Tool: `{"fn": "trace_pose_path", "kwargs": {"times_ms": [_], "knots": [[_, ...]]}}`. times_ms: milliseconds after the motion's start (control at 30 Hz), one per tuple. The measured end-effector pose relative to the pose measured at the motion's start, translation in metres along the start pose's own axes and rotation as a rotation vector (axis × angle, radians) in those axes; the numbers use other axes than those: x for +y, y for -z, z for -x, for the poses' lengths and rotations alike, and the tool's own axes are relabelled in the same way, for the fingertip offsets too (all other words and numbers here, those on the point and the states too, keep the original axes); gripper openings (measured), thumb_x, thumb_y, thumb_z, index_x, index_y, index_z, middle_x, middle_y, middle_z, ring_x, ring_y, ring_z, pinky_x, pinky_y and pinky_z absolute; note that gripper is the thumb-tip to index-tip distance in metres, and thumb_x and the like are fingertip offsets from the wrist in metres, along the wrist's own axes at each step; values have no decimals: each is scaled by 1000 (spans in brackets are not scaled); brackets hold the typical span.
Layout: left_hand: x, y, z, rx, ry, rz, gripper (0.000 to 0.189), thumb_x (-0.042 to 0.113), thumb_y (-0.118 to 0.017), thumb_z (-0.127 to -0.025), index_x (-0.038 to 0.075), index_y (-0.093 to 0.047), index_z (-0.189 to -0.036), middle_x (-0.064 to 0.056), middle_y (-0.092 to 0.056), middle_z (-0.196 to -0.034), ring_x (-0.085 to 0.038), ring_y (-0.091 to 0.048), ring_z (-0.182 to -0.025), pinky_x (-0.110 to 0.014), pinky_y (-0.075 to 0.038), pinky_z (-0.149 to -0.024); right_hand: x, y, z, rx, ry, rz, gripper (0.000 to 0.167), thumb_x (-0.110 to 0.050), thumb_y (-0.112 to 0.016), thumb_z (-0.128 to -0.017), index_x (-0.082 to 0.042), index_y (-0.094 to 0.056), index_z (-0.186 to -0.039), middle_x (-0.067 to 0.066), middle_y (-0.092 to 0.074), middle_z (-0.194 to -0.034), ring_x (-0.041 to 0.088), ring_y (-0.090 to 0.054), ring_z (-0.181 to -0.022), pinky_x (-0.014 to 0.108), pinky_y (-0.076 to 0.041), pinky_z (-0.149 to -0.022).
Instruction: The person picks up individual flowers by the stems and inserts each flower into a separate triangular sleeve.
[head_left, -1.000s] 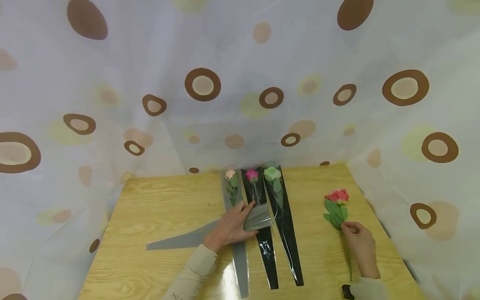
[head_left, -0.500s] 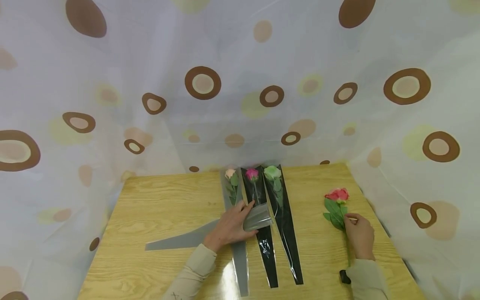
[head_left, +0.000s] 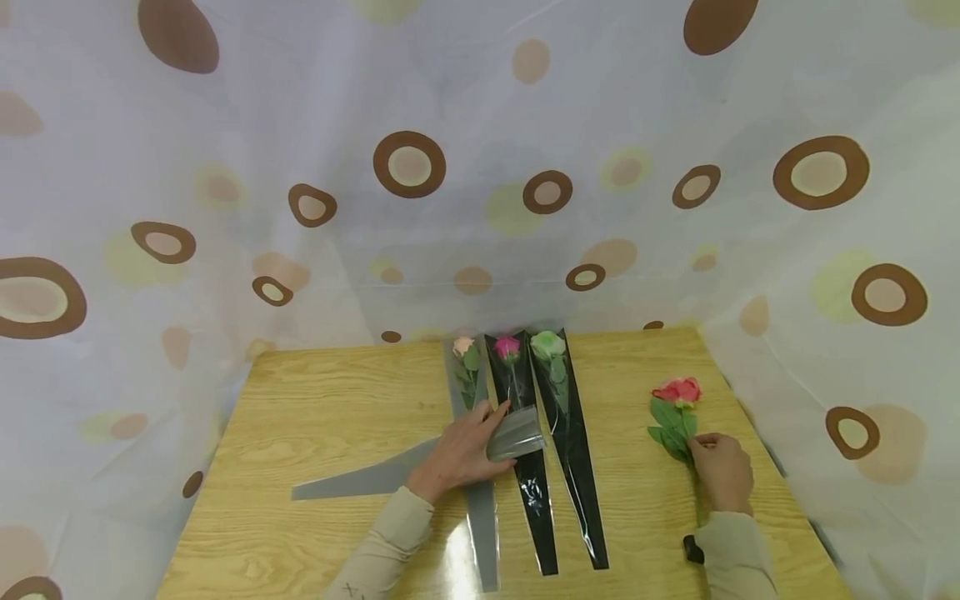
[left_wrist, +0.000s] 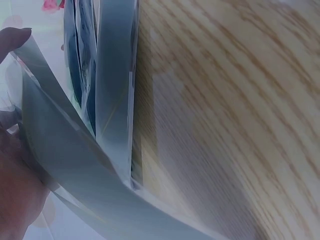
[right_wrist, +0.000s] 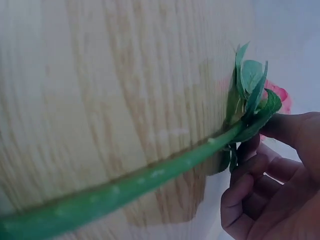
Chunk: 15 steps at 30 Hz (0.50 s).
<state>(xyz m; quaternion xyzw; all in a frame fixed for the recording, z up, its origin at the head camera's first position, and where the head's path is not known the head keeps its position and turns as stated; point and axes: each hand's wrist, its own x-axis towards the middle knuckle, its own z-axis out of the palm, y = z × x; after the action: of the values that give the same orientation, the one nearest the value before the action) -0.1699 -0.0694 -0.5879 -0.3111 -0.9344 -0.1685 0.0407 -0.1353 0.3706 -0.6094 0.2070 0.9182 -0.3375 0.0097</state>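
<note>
My left hand [head_left: 461, 450] holds a grey flower sleeve [head_left: 367, 473] by its wide end, which bulges open toward the right. In the left wrist view, the sleeve [left_wrist: 85, 160] curves away from the hand at the left edge. My right hand [head_left: 723, 473] pinches a pink artificial flower [head_left: 677, 391] just below its leaves, with the flower lying along the table. The right wrist view shows thumb and fingers at the leaves [right_wrist: 255, 95], with the green stem [right_wrist: 125, 190] running toward the camera.
Three wrapped flowers lie side by side at the table's middle: a peach one in a grey sleeve [head_left: 484, 533], a magenta one in a black sleeve [head_left: 542, 537], and a green one in a black sleeve [head_left: 588, 500]. A patterned cloth [head_left: 472, 233] surrounds the wooden table [head_left: 315, 400].
My right hand has shifted slightly at the flower's leaves, and its forearm has moved up over the lower stem. The left hand and its sleeve stay in place.
</note>
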Motion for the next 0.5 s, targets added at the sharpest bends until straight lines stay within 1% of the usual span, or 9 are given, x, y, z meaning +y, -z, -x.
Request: {"fn": "trace_pose_path", "kwargs": {"times_ms": [100, 200, 267, 333, 367, 400, 433, 500], "knots": [[1, 1, 0, 3, -4, 1, 97, 56, -80, -87, 10, -41, -163, 2, -41, -100, -9, -34, -75, -19, -25, -59, 0, 2, 0, -23, 12, 8, 46, -32, -59, -106, 10, -72, -120, 32, -74, -115, 39, -73, -82, 40, -53, -59], [1, 1, 1, -6, -1, 3, 96, 55, -80, -87, 11, -41, -163, 2, -41, -100, -9, -34, -76, -19, -25, -60, 0, 4, -2, -50, 28, 21, 46, -33, -62, -105, 10, -75, -117, 31, -75, -114, 40, -74, -83, 40, -53, -59], [1, 0, 1, -18, 4, 2, 97, 56, -79, -88, 12, -40, -164, 2, -40, -101, -9, -34, -77, -20, -25, -60, 1, 4, -4, -69, 43, 23, 48, -35, -62, -105, 10, -75, -117, 32, -75, -116, 45, -73, -89, 44, -57, -64], [1, -1, 1, -22, 6, 0, 97, 57, -79, -88, 13, -39, -164, 2, -41, -101, -9, -34, -77, -20, -25, -61, 0, 6, -6, -92, 52, 7, 50, -37, -61, -106, 10, -75, -118, 32, -74, -119, 49, -71, -100, 49, -59, -74], [1, -1, 1, -22, 7, 0, 97, 57, -78, -88, 13, -39, -165, 2, -41, -102, -9, -34, -77, -20, -25, -61, -1, 7, -7, -105, 50, -12, 52, -39, -61, -106, 10, -75, -119, 31, -74, -119, 49, -71, -104, 49, -59, -79], [1, -2, 1, -20, 6, -1, 97, 57, -78, -88, 13, -39, -164, 2, -41, -102, -9, -34, -77, -20, -26, -61, -2, 8, -8, -121, 47, -35, 54, -41, -60, -106, 9, -75, -119, 29, -75, -118, 47, -70, -106, 47, -59, -82], [1, -2, 1, -17, 4, -1, 97, 58, -78, -88, 13, -40, -164, 2, -41, -102, -9, -34, -77, -20, -26, -61, -5, 9, -10, -135, 41, -65, 55, -43, -60, -106, 8, -75, -119, 25, -77, -113, 42, -71, -104, 44, -59, -83], [1, -2, 1, -11, 1, -2, 97, 58, -78, -88, 12, -40, -164, 2, -41, -103, -9, -35, -76, -21, -26, -60, -11, 12, -12, -179, 14, -165, 54, -45, -59, -107, 5, -76, -117, 13, -78, -99, 29, -70, -96, 36, -57, -81]]}}
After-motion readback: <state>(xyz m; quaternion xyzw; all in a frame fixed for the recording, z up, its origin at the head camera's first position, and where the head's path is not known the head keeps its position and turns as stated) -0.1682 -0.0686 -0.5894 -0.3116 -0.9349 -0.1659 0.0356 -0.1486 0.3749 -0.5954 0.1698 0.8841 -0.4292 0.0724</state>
